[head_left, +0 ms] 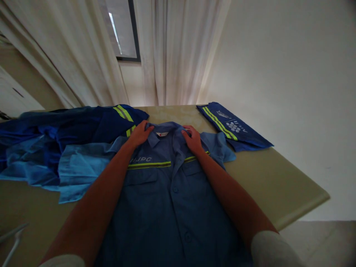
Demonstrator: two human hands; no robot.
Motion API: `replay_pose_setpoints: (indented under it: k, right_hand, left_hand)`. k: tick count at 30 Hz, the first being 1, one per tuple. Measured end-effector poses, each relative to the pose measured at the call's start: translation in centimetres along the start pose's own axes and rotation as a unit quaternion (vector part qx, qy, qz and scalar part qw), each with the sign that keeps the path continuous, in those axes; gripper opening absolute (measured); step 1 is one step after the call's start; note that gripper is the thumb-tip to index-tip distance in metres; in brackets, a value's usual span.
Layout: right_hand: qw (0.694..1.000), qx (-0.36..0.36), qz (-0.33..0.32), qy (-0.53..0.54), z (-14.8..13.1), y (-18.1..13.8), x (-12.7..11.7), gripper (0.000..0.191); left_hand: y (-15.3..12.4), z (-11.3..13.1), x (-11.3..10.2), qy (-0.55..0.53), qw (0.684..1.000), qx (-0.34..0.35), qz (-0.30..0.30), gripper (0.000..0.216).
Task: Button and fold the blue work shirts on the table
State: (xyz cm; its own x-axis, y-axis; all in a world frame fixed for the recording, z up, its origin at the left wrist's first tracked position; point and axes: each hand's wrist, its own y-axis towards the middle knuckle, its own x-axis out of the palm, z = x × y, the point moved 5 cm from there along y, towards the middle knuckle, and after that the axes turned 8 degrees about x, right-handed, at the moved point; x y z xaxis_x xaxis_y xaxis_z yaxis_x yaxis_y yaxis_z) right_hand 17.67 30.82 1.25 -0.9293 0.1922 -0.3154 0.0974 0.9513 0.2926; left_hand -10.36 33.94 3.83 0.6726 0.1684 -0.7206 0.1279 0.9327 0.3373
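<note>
A blue work shirt (164,200) with yellow-green reflective stripes lies flat, front up and buttoned, on the beige table (278,185). My left hand (139,134) rests on the shirt's left shoulder beside the collar, fingers curled and pressed onto the cloth. My right hand (192,139) lies on the other side of the collar, its fingers bent and pinching the fabric at the shoulder. Both forearms stretch over the shirt's chest. The collar (164,132) with a small white label sits between the two hands.
A heap of blue garments (55,148) covers the table's left side. A folded dark blue garment (232,126) with reflective stripes lies at the far right. White curtains (167,52) and a window are behind. A metal hanger (12,237) shows at the lower left edge.
</note>
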Motion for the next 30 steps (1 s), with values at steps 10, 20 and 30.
replay_pose_setpoints:
  k: [10,20,30]
  right_hand:
    - [0.920,0.174,-0.097,0.338,0.9,0.0,2.3,0.073]
    - [0.998,0.047,-0.027,0.024,0.2,-0.4,2.7,0.054]
    - [0.970,0.000,0.059,-0.235,-1.8,-1.4,1.7,0.024]
  left_hand:
    - [-0.5,0.7,-1.0,-0.256,0.963,-0.014,-0.079,0.059]
    - [0.2,-0.1,-1.3,-0.021,0.999,-0.018,0.037,0.038]
    - [-0.1,1.7,-1.3,0.090,0.990,0.107,0.021,0.054]
